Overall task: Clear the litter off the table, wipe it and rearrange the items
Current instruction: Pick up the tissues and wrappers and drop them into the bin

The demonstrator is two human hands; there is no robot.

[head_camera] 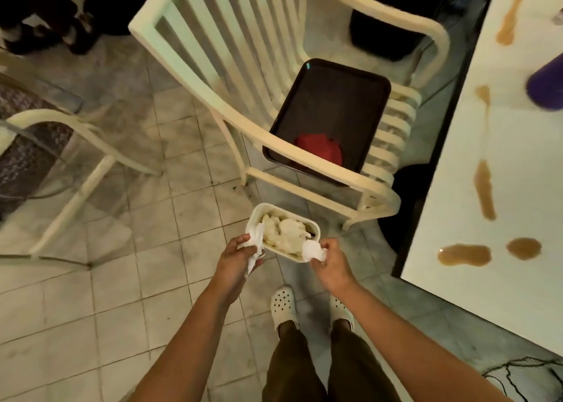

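Observation:
A small cream bin (315, 228) stands on the tiled floor, holding crumpled white paper. Over its left rim my left hand (236, 258) grips a crumpled white tissue (255, 243). At the bin's right rim my right hand (330, 261) pinches a second white tissue wad (312, 250). The white table (518, 173) at the right carries several brown liquid spills (464, 254). A purple object (547, 86) sits at the table's far right edge, blurred.
A cream slatted chair (231, 63) stands beyond the bin. On its seat lies a dark tray (335, 102) with a red cloth (320, 150). Another chair (76, 145) is at the left. Black cables (524, 371) lie on the floor at the lower right.

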